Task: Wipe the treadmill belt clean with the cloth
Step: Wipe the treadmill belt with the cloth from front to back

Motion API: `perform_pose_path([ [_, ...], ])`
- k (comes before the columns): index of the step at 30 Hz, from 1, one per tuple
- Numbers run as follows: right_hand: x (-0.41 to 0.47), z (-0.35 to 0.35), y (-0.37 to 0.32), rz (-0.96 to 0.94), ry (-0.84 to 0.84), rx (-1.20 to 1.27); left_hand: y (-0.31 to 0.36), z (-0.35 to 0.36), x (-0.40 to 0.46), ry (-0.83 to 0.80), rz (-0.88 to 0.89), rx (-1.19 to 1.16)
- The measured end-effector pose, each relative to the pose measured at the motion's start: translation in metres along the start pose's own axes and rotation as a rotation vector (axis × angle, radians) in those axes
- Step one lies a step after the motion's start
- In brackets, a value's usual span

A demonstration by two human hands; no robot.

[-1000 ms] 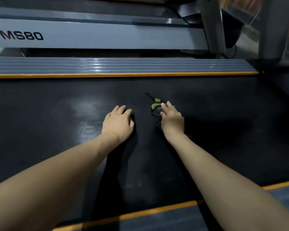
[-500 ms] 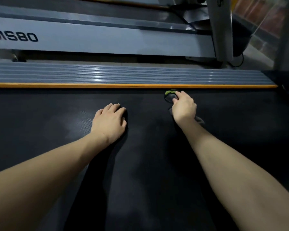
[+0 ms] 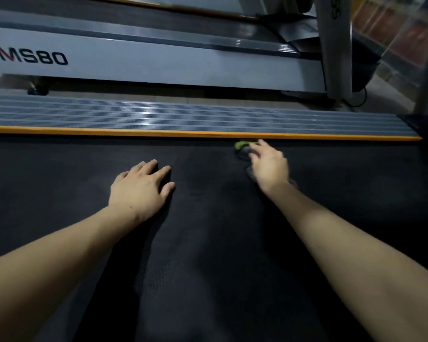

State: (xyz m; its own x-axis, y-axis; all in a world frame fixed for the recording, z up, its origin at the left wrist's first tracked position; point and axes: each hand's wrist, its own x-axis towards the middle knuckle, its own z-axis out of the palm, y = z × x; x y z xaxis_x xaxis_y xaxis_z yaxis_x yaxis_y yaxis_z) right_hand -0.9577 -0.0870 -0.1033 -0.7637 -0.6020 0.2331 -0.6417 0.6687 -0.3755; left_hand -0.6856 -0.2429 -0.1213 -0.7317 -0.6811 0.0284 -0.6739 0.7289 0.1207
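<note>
Our right hand [image 3: 269,166] has pushed the dark grey cloth with green patch [image 3: 242,147] up to the orange strip [image 3: 109,131], fingers flat on it; the left hand [image 3: 140,187] stays spread on the black treadmill belt [image 3: 208,243]. This stroke looks finished.

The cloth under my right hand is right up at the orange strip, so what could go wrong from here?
1. The cloth could catch at the belt's edge under the orange strip, where the right hand presses it.
2. The dark cloth is hard to see on the black belt, so patches may get missed.
3. The left hand, flat on the belt, may leave smudges.
</note>
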Motion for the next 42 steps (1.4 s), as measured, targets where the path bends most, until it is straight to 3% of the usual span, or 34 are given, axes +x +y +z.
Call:
perform_pose_path([
  [2, 0.003, -0.009, 0.015, 0.132, 0.026, -0.038, 0.003, 0.01, -0.004, 0.008, -0.012, 0.011],
  [5, -0.006, 0.003, -0.028, 0.215, 0.065, -0.077, 0.007, 0.02, -0.011, 0.113, -0.036, -0.007],
  [9, -0.03, 0.04, -0.118, -0.049, -0.052, -0.031, 0.007, 0.018, -0.015, 0.243, -0.045, -0.055],
  [13, -0.02, 0.03, -0.094, -0.221, -0.119, -0.002, 0.007, 0.015, -0.018, 0.295, -0.077, -0.098],
  [18, -0.003, -0.016, 0.021, 0.131, 0.025, -0.078, 0.008, 0.012, -0.017, 0.301, -0.093, -0.099],
  [21, -0.009, -0.009, -0.013, 0.211, 0.059, -0.134, 0.01, 0.011, -0.016, 0.267, -0.085, -0.088],
  [25, -0.029, 0.033, -0.117, -0.033, -0.023, -0.046, 0.009, 0.013, -0.016, 0.261, -0.095, -0.086],
  [27, -0.035, 0.044, -0.136, -0.171, -0.097, 0.023, 0.009, 0.015, -0.015, 0.257, -0.095, -0.084],
  [30, -0.022, 0.032, -0.095, -0.261, -0.127, 0.036, 0.008, 0.015, -0.016, 0.26, -0.096, -0.1],
  [34, 0.0, -0.006, 0.004, 0.031, 0.005, -0.038, 0.008, 0.015, -0.015, 0.269, -0.101, -0.099],
  [36, -0.002, -0.015, 0.018, 0.151, 0.045, -0.069, 0.009, 0.015, -0.014, 0.261, -0.103, -0.096],
  [39, -0.012, -0.004, -0.032, 0.184, 0.075, -0.119, 0.009, 0.014, -0.014, 0.253, -0.1, -0.085],
  [42, -0.03, 0.03, -0.107, -0.065, -0.025, -0.077, 0.009, 0.014, -0.015, 0.248, -0.096, -0.084],
])
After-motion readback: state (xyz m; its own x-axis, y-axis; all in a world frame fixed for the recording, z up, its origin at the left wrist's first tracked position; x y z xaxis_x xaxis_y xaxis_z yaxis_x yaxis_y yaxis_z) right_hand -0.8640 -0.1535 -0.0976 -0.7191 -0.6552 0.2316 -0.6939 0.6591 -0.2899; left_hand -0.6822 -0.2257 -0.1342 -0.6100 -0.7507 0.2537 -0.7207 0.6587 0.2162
